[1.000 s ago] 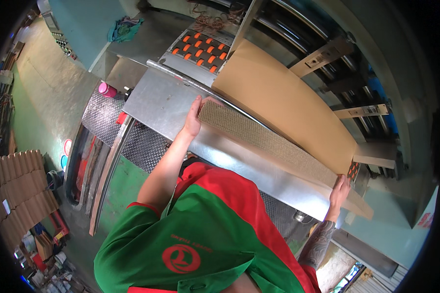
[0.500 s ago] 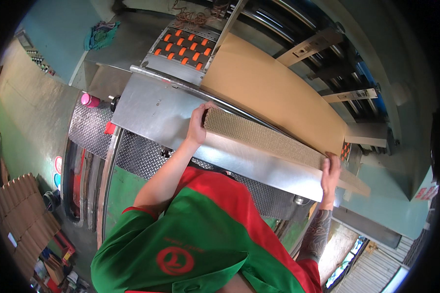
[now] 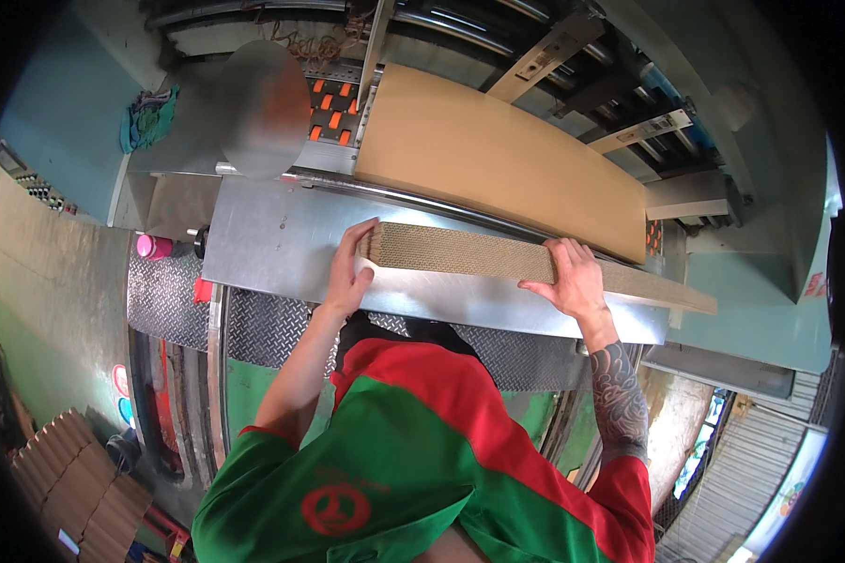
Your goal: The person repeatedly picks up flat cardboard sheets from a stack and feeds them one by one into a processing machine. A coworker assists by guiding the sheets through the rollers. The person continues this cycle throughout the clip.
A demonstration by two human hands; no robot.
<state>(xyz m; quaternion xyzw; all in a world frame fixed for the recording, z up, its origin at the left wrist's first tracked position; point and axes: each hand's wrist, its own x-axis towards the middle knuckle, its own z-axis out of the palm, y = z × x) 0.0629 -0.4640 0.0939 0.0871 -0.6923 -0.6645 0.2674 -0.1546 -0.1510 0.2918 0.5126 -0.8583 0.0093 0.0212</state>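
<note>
A long stack of corrugated cardboard sheets (image 3: 469,249) lies across the metal table (image 3: 263,220) in front of me, its fluted edges facing up. My left hand (image 3: 349,272) grips the left end, fingers at the far corner and thumb on the near side. Further right, my right hand (image 3: 573,277) straddles the stack, fingers over its far edge and thumb stretched along the near side. Just beyond, past a round metal bar (image 3: 413,199), lies a large flat brown cardboard sheet (image 3: 498,155) in the machine.
Orange rollers (image 3: 333,108) sit left of the large sheet, partly behind a blurred patch. Machine arms (image 3: 643,129) reach over from the far right. A pink container (image 3: 154,247) stands at the table's left. Corrugated cardboard (image 3: 80,479) lies at the lower left.
My right hand has slid left along the stack, from near its right part toward the middle. The stack now lies more level across the view. My left hand stays at the left end.
</note>
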